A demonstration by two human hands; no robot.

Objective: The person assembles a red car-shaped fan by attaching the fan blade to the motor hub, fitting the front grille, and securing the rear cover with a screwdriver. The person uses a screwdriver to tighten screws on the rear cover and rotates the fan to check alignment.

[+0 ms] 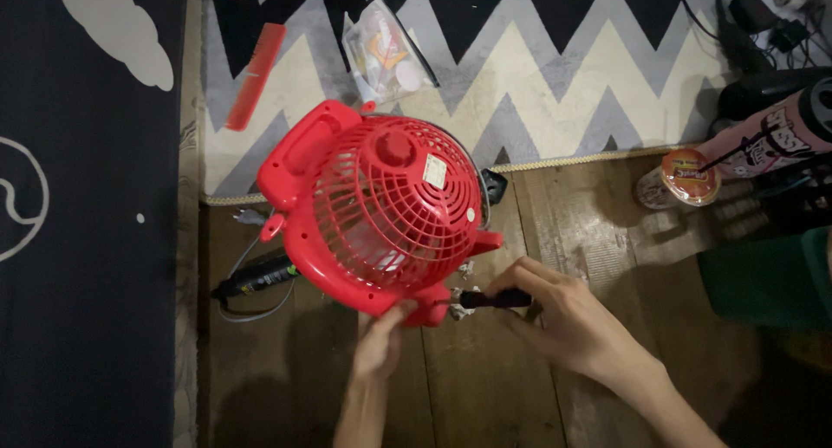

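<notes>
Hands: both reach up from the bottom edge of the head view toward a red fan.
Left hand (381, 342): fingers curled against the fan's lower rim at about 6 o'clock of the fan, steadying it; it grips the plastic edge only.
Right hand (563, 314): clenched round the dark handle of a screwdriver (492, 300), which lies level with its tip pointing to 9 o'clock, meeting a lug on the fan's base.
Red fan (381, 207): at frame centre, lying grille-up on the wooden floor (485, 387), its carry handle at 10 o'clock, a small white label on the grille at 1 o'clock.
Rug (537, 75): zigzag grey, black and cream, at 12 o'clock from the fan, whose top overlaps its edge.
Red comb (256, 75): on the rug at 11 o'clock.
Clear bag (386, 54): small items inside, at 12 o'clock, just above the fan.
Black tool (260, 277): with a grey cord, at 8 o'clock beside the fan.
Round tub (685, 178): orange lid, at 3 o'clock, well apart from the fan.
Dark mat (87, 240): along the left edge, with white shapes.
</notes>
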